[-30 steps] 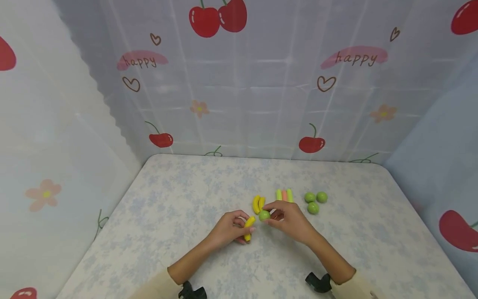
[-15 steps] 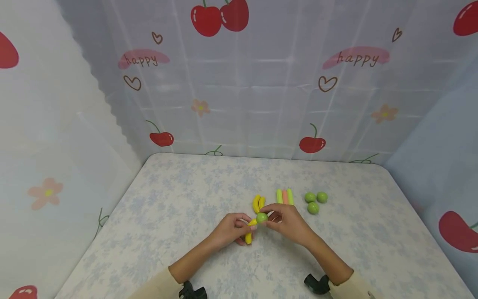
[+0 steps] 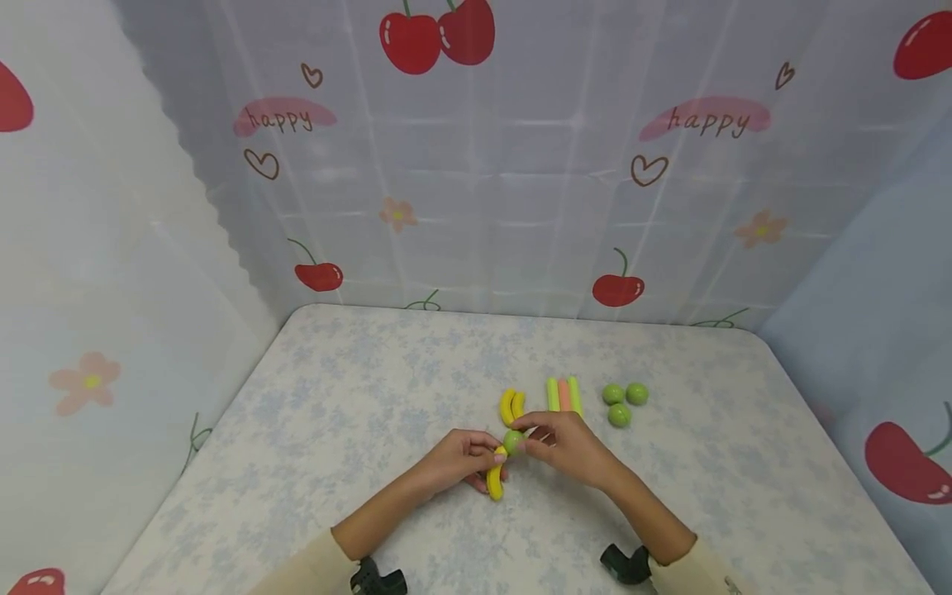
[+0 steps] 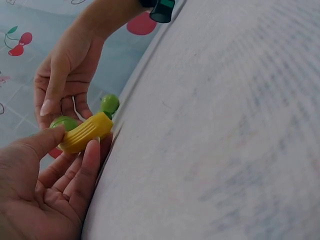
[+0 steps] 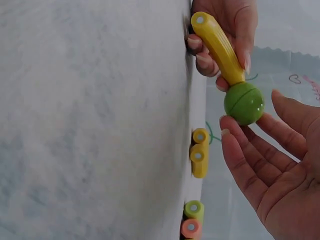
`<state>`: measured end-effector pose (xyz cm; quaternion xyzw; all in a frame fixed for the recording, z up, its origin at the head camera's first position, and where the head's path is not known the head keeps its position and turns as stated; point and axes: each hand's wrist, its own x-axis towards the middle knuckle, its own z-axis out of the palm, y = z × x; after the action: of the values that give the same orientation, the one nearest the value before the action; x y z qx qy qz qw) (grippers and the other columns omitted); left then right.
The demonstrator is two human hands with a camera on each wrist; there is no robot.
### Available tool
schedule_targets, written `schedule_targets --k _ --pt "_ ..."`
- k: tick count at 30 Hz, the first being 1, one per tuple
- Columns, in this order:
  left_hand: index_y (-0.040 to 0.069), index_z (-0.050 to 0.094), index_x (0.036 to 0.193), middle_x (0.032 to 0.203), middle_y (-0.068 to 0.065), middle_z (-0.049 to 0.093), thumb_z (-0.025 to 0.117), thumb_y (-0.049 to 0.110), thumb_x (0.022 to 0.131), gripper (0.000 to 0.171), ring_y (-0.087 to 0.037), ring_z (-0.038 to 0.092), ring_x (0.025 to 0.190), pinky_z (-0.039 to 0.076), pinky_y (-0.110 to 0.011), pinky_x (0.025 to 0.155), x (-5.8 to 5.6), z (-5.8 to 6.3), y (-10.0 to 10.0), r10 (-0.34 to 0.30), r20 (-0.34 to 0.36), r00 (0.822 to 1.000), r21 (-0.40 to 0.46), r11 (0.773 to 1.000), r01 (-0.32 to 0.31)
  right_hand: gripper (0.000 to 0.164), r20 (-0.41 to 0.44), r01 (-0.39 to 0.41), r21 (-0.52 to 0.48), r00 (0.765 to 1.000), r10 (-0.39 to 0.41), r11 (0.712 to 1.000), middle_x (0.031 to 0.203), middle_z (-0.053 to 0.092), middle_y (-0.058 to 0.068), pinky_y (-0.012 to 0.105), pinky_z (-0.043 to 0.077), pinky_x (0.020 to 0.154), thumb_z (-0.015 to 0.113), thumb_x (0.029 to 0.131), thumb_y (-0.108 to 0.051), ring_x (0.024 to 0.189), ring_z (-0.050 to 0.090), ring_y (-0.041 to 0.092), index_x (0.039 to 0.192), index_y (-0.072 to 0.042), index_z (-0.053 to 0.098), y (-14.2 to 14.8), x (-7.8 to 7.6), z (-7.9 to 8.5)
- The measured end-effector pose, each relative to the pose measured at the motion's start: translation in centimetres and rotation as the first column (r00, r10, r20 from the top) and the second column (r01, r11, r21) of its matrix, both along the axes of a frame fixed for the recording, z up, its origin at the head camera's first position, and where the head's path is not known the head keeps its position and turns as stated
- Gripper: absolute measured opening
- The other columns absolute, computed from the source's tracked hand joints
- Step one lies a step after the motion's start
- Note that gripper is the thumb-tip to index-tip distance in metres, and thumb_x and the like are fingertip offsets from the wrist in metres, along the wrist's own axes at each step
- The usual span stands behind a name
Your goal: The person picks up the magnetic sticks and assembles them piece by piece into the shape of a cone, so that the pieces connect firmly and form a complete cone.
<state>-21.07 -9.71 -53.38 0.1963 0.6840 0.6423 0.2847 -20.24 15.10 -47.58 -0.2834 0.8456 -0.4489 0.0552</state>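
Note:
My left hand (image 3: pixel 464 460) pinches a curved yellow rod (image 3: pixel 494 481) between thumb and fingers, above the table. In the right wrist view the yellow rod (image 5: pixel 220 47) has a silvery dot on its near end. A shiny green ball (image 5: pixel 244 103) sits against its other end. My right hand (image 3: pixel 567 445) is beside the green ball (image 3: pixel 513 442), its fingers loosely bent around it. In the right wrist view the right thumb stands apart from the ball, with fingertips (image 5: pixel 227 125) right at its lower edge. The left wrist view shows the green ball (image 4: pixel 64 122) partly hidden behind the rod.
Two more curved yellow rods (image 3: pixel 507 406) lie just beyond the hands. To their right are two light green sticks (image 3: pixel 553 394) and a pink stick (image 3: pixel 564 395), side by side. Several green balls (image 3: pixel 619 415) sit farther right. A patterned cloth (image 3: pixel 476 182) hangs behind the table (image 3: pixel 387 355).
The right hand has carried the green ball left and toward me onto the rod's end, and its thumb now stands off the ball. The left hand's rod has tipped more upright in the head view.

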Motion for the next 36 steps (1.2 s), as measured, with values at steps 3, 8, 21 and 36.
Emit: schedule_targets --k 3,8,21,36 --pt "0.004 0.070 0.120 0.098 -0.012 0.076 0.066 0.028 0.101 0.031 -0.024 0.074 0.083 0.061 -0.032 0.065 -0.1 -0.1 -0.1 -0.011 -0.005 1.000 -0.007 1.000 0.011 0.026 -0.045 0.033 0.013 0.998 -0.033 0.999 0.116 0.073 0.006 0.029 0.058 0.077 0.069 0.099 -0.018 0.092 0.071 0.016 0.121 -0.005 0.073 0.4 -0.5 0.3" --pt "0.002 0.069 0.119 0.099 -0.012 0.076 0.065 0.028 0.102 0.032 -0.024 0.074 0.084 0.061 -0.032 0.066 -0.2 0.0 0.0 -0.027 -0.003 1.000 0.004 1.000 0.027 0.026 -0.163 0.098 0.050 0.983 -0.089 0.994 0.113 0.074 0.012 0.029 0.060 0.075 0.074 0.093 -0.006 0.092 0.072 0.021 0.118 0.000 0.073 1.1 -2.2 0.8" --pt "-0.004 0.064 0.124 0.105 -0.015 0.074 0.064 0.021 0.103 0.033 -0.029 0.074 0.092 0.062 -0.036 0.074 -0.6 -0.2 -0.7 -0.061 0.049 0.997 0.072 0.996 0.057 0.030 -0.255 -0.012 0.395 0.959 0.122 0.919 0.117 0.069 0.009 0.044 0.055 0.093 0.076 0.085 0.007 0.111 0.065 0.028 0.114 -0.002 0.073 0.3 -5.7 0.5" --pt "-0.007 0.062 0.125 0.107 -0.017 0.072 0.063 0.019 0.103 0.034 -0.027 0.073 0.093 0.062 -0.033 0.074 -0.7 0.1 -0.9 -0.079 0.087 0.993 0.119 0.991 0.068 0.030 -0.312 -0.073 0.482 0.917 0.249 0.873 0.110 0.070 0.005 0.039 0.055 0.089 0.075 0.084 0.012 0.108 0.063 0.024 0.105 -0.008 0.077 -1.4 -6.5 -0.1"
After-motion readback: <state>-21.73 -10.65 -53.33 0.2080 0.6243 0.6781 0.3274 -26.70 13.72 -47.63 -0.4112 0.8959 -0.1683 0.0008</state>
